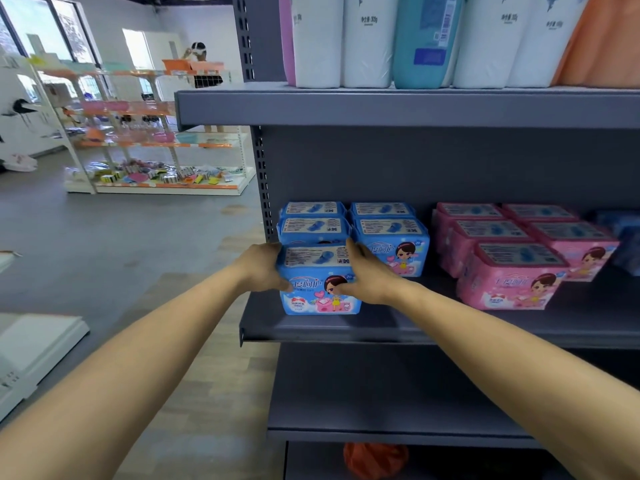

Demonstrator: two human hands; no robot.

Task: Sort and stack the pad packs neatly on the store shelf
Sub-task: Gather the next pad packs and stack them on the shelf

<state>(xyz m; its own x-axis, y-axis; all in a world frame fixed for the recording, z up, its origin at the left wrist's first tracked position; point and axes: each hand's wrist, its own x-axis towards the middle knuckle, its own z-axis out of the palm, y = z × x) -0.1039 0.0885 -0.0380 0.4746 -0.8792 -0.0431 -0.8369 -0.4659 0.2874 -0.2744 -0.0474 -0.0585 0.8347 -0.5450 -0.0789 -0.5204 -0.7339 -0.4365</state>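
From the head view, the person stands square to the grey shelf (433,327) with both arms stretched out level, and the front blue pack (320,284) sits between the two hands. The left hand (265,268) cups the pack's left side, thumb hooked over the front face; its other fingers go round the far side and I cannot tell how they lie. The right hand (363,271) clasps the right side, its fingers (353,249) pressed together along the top edge and the thumb on the printed front. Holding it from both flanks like this looks meant to square the soft pack up and keep it from slumping.

The pack rests on the shelf board at the front of the left-hand column, touching the blue packs (313,225) lined up behind it. A second blue column (391,237) stands just beside, one pack shorter at the front. The pink packs (512,261) are grouped apart to the right, so colours are kept separate, labels upward, faces out. More blue shows at the far right edge, blurred.

On the board above stand tall white bottles (370,39).
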